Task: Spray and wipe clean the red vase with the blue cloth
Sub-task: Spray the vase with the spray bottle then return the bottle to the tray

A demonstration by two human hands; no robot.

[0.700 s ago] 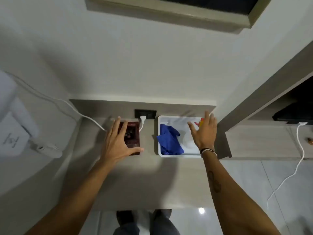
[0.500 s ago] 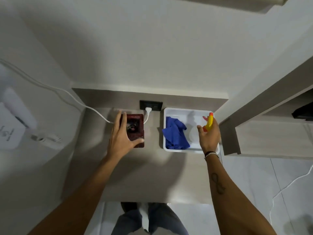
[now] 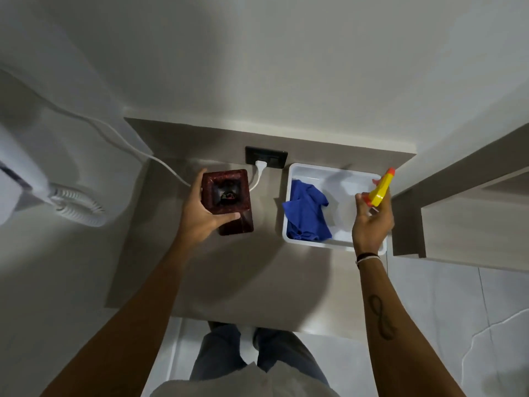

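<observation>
Half a second ago the left hand (image 3: 201, 216) lay over the red vase (image 3: 227, 200) where it stood on the grey desktop (image 3: 237, 276); now its fingers and thumb are closed around the square rim and the vase looks tipped toward the person, possibly lifted, though whether its base has left the surface cannot be told from above. The right hand (image 3: 370, 222) has meanwhile brought the spray bottle (image 3: 382, 187) up over the white tray (image 3: 289, 179), wrapped around its body with the yellow and orange nozzle standing clear above the fingers. The blue cloth (image 3: 306, 213) has not moved and lies crumpled in the left half of the tray, untouched. With both pieces now gripped, the pick-up stage looks done and spraying seems next; the nozzle points away to the right, so it would need turning toward the vase first
</observation>
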